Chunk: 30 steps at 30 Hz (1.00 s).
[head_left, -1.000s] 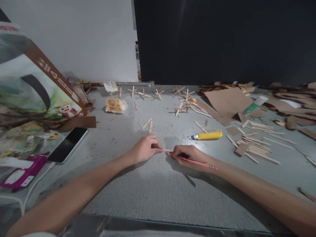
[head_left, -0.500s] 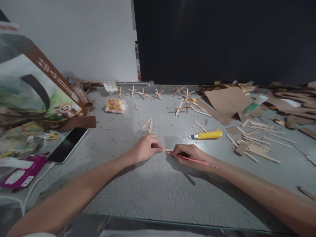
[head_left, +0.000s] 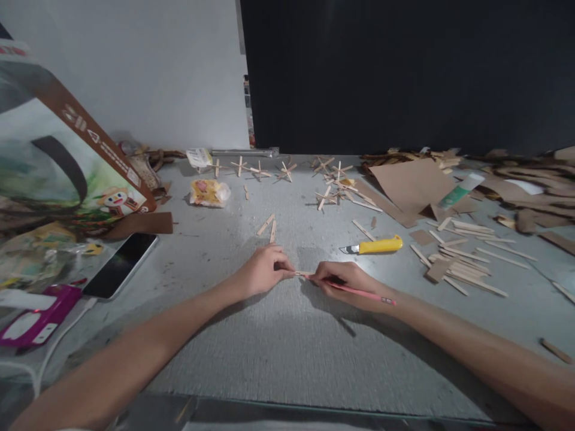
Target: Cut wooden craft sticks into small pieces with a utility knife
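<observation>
Between my fingertips lies a short wooden stick (head_left: pixel 303 273). My left hand (head_left: pixel 265 269) pinches its left end. In my right hand (head_left: pixel 344 279) is a red pencil (head_left: pixel 363 293), its tip at the stick and its back end over my wrist. The right fingers also come up to the stick's right end; whether they grip it is hidden. Just beyond my left hand, two short wooden sticks (head_left: pixel 266 224) form a narrow V. A yellow utility knife (head_left: pixel 381 245) with its blade out lies beyond my right hand.
Several star-shaped stick pieces (head_left: pixel 259 172) stand along the back. Loose wooden sticks (head_left: pixel 471 269) are piled at right, near cardboard (head_left: pixel 404 185) and a glue stick (head_left: pixel 462 190). At left are a phone (head_left: pixel 121 265), a purple device (head_left: pixel 42 317) with a cable, and a large printed bag (head_left: pixel 85 155).
The pencil tip shifts very slightly at the stick. Both hands hold nearly the same place, while the surroundings slide a little left as the view turns.
</observation>
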### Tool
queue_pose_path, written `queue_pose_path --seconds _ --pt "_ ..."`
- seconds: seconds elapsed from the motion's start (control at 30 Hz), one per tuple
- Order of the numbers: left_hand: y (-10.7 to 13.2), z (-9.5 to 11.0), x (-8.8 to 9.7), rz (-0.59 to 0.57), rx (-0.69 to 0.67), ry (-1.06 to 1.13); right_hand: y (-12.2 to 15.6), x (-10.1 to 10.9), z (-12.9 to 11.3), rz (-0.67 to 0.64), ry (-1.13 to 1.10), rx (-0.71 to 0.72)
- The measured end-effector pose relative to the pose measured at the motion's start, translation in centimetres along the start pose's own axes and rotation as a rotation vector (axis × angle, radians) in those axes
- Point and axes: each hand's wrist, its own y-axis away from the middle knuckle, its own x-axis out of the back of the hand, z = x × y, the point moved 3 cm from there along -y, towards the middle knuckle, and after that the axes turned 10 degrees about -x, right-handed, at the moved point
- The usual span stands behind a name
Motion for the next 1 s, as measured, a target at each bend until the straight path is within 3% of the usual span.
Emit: queue_pose_path --seconds 0.3,0.47,0.63,0.83,1.0 --pt "0.09 0.08 0.06 0.003 0.018 0.026 -0.32 -0.55 0.86 -0.071 -0.065 0.014" --pt "0.05 0.11 0.08 0.008 0.019 0.013 -0.13 -0.10 0.38 0.043 -0.023 0.007" --pt "0.15 0.00 0.12 0.008 0.015 -0.003 -0.20 -0.09 0.05 -0.076 -0.059 -0.009" --pt "0.14 -0.04 0.12 0.003 0.015 -0.023 -0.27 -0.27 0.67 0.007 -0.024 -0.008" --pt "0.07 0.12 0.13 0.014 0.017 -0.007 -0.25 -0.43 0.64 -0.074 -0.038 0.028"
